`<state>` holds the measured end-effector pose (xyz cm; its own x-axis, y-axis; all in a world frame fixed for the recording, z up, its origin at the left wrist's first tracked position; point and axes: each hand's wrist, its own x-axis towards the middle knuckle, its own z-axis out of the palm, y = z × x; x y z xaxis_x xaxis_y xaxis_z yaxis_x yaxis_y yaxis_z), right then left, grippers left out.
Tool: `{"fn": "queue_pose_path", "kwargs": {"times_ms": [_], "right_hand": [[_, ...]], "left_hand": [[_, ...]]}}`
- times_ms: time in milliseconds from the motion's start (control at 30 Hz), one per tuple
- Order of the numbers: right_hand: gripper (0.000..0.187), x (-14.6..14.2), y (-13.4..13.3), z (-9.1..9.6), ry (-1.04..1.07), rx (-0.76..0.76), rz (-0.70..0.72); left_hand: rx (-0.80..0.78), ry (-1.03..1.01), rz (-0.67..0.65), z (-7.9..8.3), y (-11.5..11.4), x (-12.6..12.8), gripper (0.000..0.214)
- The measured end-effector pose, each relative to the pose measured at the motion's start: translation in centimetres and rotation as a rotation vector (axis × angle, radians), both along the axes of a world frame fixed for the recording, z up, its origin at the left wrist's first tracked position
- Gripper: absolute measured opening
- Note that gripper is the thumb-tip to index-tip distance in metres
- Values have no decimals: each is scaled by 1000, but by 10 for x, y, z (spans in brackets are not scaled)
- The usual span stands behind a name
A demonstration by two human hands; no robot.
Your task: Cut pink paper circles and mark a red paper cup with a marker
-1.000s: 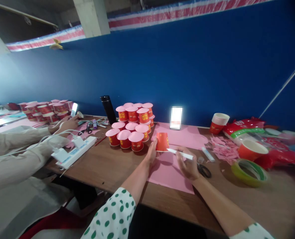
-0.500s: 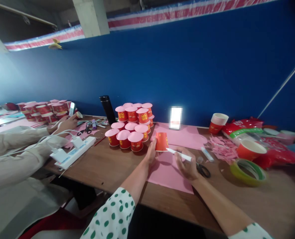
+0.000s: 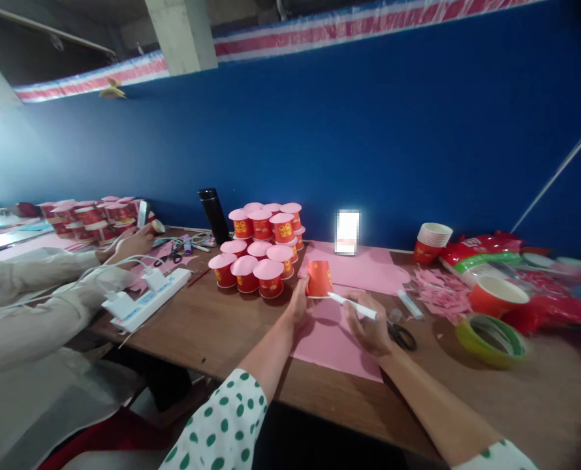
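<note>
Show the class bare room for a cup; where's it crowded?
The table is bare between the power strip and the wearer's left forearm, and between the right forearm and tape roll. Red bags and paper scraps crowd its far right.

Blue wall (image 3: 393, 143) behind brown table (image 3: 232, 333)

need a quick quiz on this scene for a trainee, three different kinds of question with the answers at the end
1. Which hand holds the white pen? A: left; B: right; C: neither
2. True or false: the tape roll sits on top of the power strip.
3. Fill the gap: the red cups grouped beside the left hand, which holds a single red cup, are topped with ____ discs.

Key:
1. B, the right hand.
2. False; it lies on the tabletop, right of both hands.
3. Pink.
</note>
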<state>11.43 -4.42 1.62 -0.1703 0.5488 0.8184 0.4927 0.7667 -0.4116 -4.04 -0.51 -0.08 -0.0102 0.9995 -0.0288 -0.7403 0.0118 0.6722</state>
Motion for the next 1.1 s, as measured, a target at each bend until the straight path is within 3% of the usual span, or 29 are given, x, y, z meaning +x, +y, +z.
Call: {"fn": "queue_pose_path", "kwargs": {"times_ms": [533, 1100], "right_hand": [[23, 2, 9, -10, -14, 66, 90], [18, -2, 7, -8, 16, 53, 64]], "left_hand": [[-19, 31, -3, -5, 7, 0, 34], [-82, 64, 13, -11, 10, -2, 48]]}}
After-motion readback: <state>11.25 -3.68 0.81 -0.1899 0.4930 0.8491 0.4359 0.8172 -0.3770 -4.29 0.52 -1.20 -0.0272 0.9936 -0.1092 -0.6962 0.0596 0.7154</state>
